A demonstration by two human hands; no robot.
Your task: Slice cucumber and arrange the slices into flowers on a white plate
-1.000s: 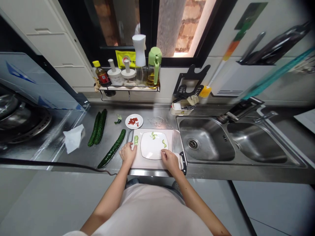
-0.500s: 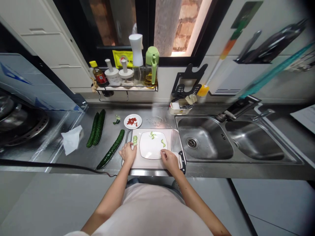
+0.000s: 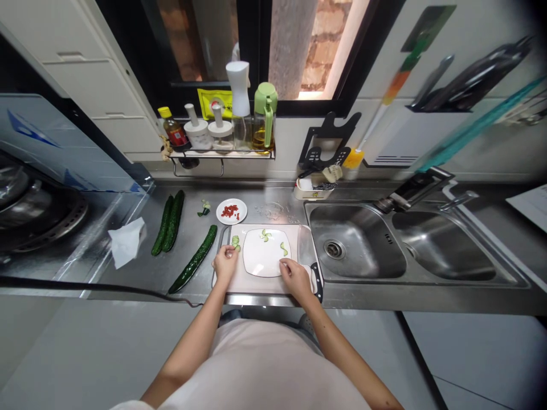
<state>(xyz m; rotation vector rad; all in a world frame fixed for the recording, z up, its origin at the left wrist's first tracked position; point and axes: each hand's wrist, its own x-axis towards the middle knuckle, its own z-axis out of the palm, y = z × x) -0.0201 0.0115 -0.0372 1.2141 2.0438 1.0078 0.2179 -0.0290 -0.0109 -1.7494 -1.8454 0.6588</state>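
Cuke slice (image 3: 237, 248) at L hand (image 3: 225, 263), beside plate (image 3: 260, 261)

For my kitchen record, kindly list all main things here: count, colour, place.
Cucumbers: 3, green, left counter
Trimmings: several, green, counter
Board: 1, pale, counter
Square plate: 1, white, board
Slices: several, green, board, square plate
Knife: 1, black-handled, board
Round plate: 1, white, counter
Red pieces: several, red, round plate
Tissue: 1, white, left counter
Bottles, jars: 5, mixed, rack
Sink: 1, steel, right
Faucet: 1, dark, sink
Left hand: 1, bare, at slices
Right hand: 1, bare, at square plate
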